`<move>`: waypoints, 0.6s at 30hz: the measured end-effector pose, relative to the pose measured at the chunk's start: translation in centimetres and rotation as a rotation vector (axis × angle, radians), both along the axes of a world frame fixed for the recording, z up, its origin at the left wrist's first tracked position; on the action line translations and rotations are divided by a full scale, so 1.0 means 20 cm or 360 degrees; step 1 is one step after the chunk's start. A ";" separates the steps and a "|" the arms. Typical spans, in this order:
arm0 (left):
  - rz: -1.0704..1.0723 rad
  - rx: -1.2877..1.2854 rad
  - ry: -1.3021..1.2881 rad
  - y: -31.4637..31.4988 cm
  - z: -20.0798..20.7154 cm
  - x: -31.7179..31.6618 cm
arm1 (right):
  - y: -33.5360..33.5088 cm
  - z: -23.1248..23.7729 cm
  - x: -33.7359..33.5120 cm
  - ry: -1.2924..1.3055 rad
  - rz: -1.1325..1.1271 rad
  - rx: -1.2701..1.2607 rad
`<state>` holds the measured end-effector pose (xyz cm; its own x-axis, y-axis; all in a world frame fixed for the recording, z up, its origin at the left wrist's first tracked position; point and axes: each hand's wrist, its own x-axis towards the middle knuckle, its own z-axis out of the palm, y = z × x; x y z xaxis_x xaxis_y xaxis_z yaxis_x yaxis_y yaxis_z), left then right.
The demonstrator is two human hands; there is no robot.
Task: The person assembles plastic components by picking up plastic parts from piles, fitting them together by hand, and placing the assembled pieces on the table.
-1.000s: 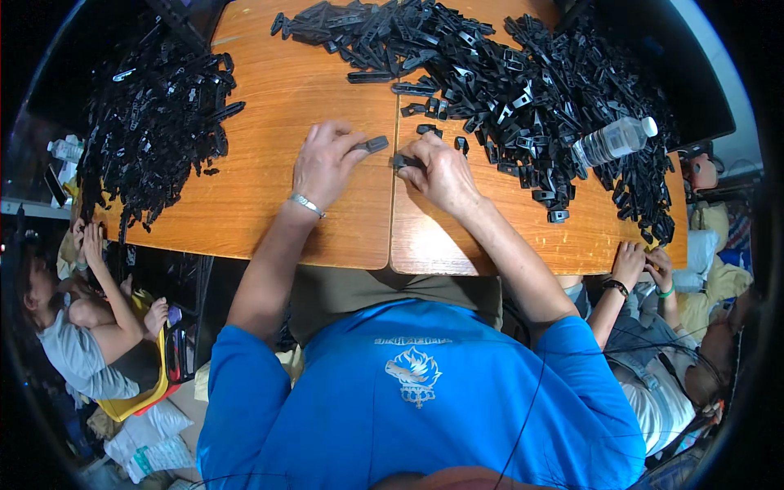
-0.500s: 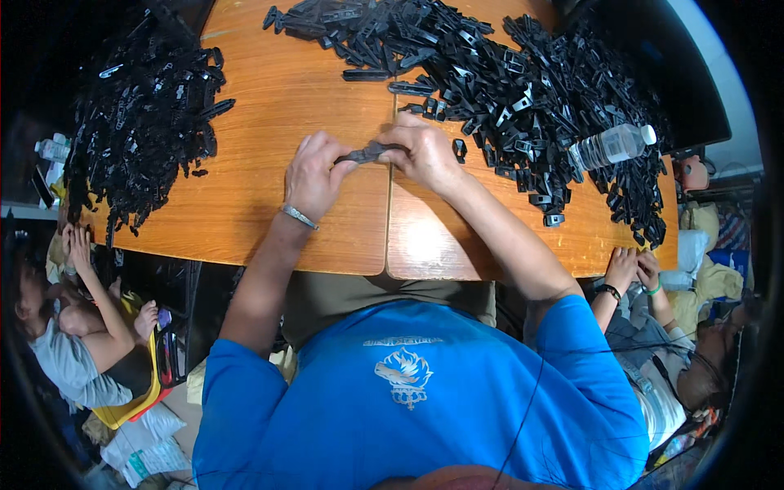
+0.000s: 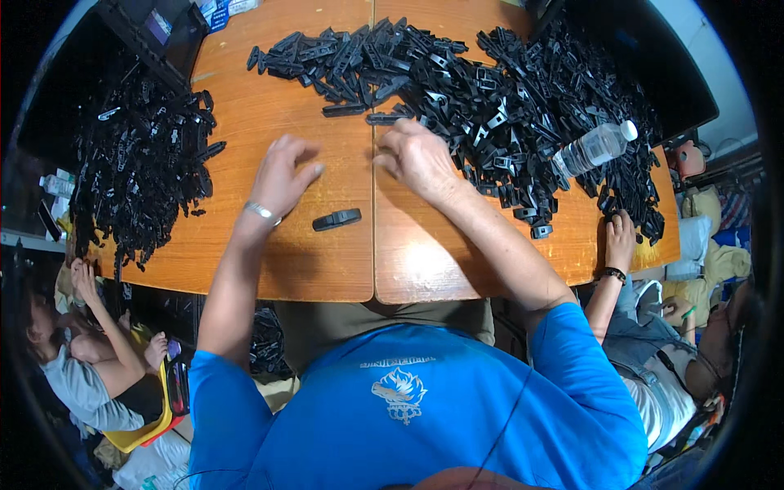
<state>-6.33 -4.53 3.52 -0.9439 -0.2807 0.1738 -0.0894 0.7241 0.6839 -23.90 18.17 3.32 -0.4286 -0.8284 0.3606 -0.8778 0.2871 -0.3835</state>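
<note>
My left hand (image 3: 284,178) hovers over the wooden table with thumb and fingers apart, holding nothing. A slim black plastic clip-like part (image 3: 336,220) lies on the wood just to the right of my left wrist, touched by neither hand. Farther right, my right hand (image 3: 418,162) is at the near edge of a large heap of black plastic parts (image 3: 457,94). Its fingers are bent but spaced from the thumb, and I see nothing between them. One long black part (image 3: 388,119) lies right beyond its fingertips.
A second heap of black parts (image 3: 143,155) covers the table's left side. A clear plastic bottle (image 3: 594,149) lies on the right heap. Co-workers sit at both sides; one co-worker's hand (image 3: 621,238) rests at the right table edge. A seam divides the tabletop (image 3: 327,269).
The black part that both hands held has been let go and now lies on the table. My hands have parted, the left moving left, the right staying by the heap. The view has shifted slightly.
</note>
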 end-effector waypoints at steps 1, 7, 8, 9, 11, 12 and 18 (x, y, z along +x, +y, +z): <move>0.0211 -0.0232 0.0183 -0.01 -0.03 -0.08 | -0.02 0.00 -0.02 0.0104 -0.0118 0.0053; 0.0320 -0.0537 0.0351 -0.04 -0.19 -0.52 | -0.11 -0.08 -0.07 0.0286 -0.0069 0.0370; 0.0366 -0.0527 0.0411 -0.05 -0.21 -0.55 | -0.11 -0.06 -0.08 0.0298 -0.0038 0.0388; 0.0356 -0.0523 0.0407 -0.05 -0.23 -0.55 | -0.10 -0.04 -0.08 0.0306 -0.0016 0.0408; 0.0369 -0.0465 0.0289 -0.07 -0.26 -0.52 | -0.08 0.00 -0.07 0.0278 0.0037 0.0371; 0.0366 -0.0462 0.0283 -0.07 -0.27 -0.49 | -0.07 0.02 -0.06 0.0260 0.0091 0.0328; 0.0298 -0.0761 0.0479 0.06 -0.22 -0.23 | -0.04 -0.04 0.08 0.0066 0.0281 0.0281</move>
<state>-10.96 -3.39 -0.78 -0.7755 -0.2624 0.5742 -0.0983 0.9486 0.3008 -22.31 17.29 2.55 -0.2595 -0.9409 0.2178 -0.9341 0.1874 -0.3038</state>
